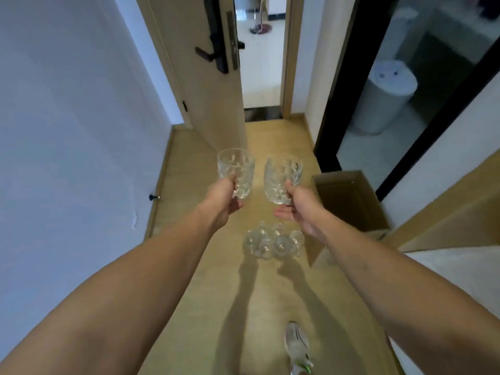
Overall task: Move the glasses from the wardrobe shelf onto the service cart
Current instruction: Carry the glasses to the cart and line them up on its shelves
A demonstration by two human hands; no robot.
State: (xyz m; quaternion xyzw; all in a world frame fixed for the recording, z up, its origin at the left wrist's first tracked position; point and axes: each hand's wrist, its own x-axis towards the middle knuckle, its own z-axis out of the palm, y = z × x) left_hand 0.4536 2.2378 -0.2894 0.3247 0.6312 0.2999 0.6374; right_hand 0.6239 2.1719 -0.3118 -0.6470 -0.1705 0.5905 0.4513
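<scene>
Both hands gripping: left hand (226,197) wraps the left cut-glass tumbler (236,171), right hand (297,204) the right tumbler (282,178), both upright, side by side, level. No cart visible, neither hand nearer.

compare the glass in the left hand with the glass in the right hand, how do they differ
The left glass sits slightly higher and farther left in the view; the right glass sits lower and nearer the cardboard box. The left glass stands almost upright, while the right glass leans a little to the right. Both are clear, patterned and empty, each gripped low on its body, one by the left hand, one by the right hand.
</scene>
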